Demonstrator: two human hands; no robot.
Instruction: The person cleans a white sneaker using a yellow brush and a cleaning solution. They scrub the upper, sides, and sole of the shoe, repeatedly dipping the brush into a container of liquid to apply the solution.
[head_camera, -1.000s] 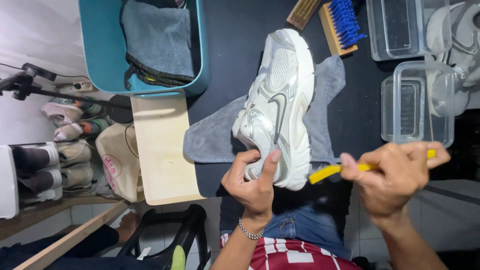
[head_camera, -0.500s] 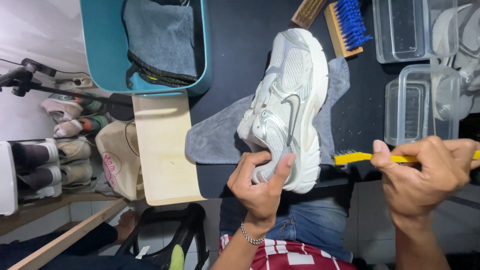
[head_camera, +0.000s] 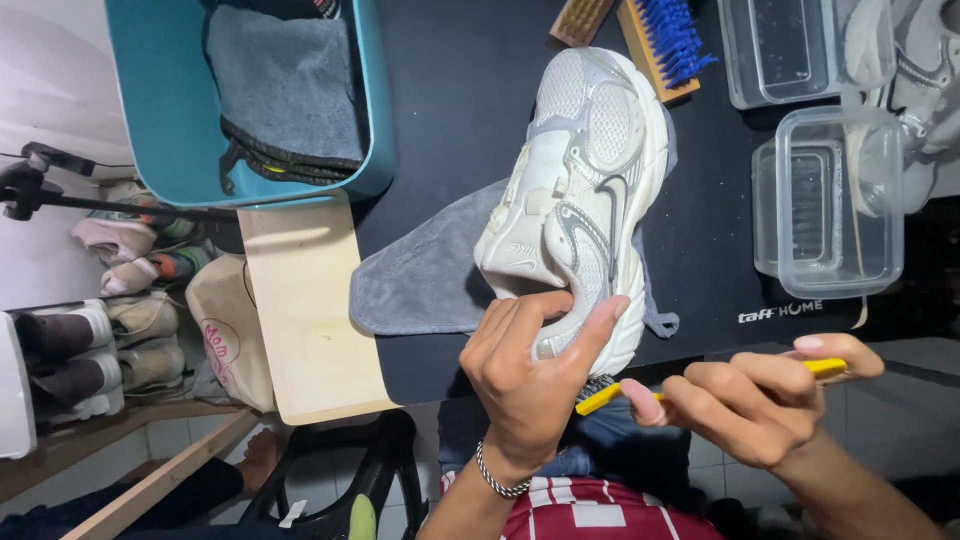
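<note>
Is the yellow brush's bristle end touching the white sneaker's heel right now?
Touching. In the head view the dark bristles of the yellow brush press against the heel edge of the white sneaker, with no gap visible.

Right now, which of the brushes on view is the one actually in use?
The small yellow-handled brush, gripped in the right hand, its bristles against the white sneaker's heel. The blue-bristled brush and the tan-bristled brush lie untouched at the table's far edge.

Teal bin (head_camera: 165, 120) with grey cloth (head_camera: 285, 85) at upper left, blue brush (head_camera: 665, 40) up top, clear tubs (head_camera: 835, 205) at right, shoes (head_camera: 70, 345) on left shelf.
</note>
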